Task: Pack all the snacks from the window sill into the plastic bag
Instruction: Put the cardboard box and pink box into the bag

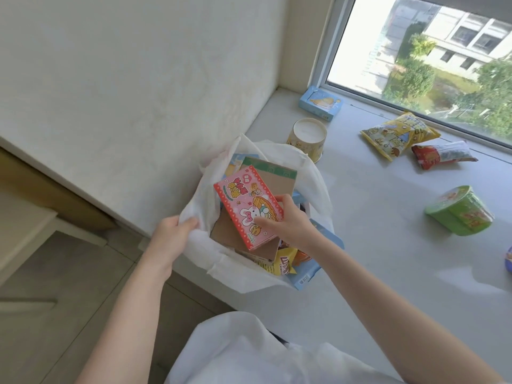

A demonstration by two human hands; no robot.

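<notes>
A white plastic bag stands open at the near left corner of the grey window sill. My left hand pinches the bag's left rim. My right hand grips a pink snack box with a cartoon rabbit, held over the bag's mouth. Inside the bag lie a brown cardboard box, a yellow packet and blue packs. On the sill lie a blue box, a yellow paper cup, a yellow packet, a red packet and a green tub.
The window glass runs along the sill's far edge. A white wall closes the left side. Below left are a wooden cabinet top and tiled floor. A purple item peeks in at the right edge.
</notes>
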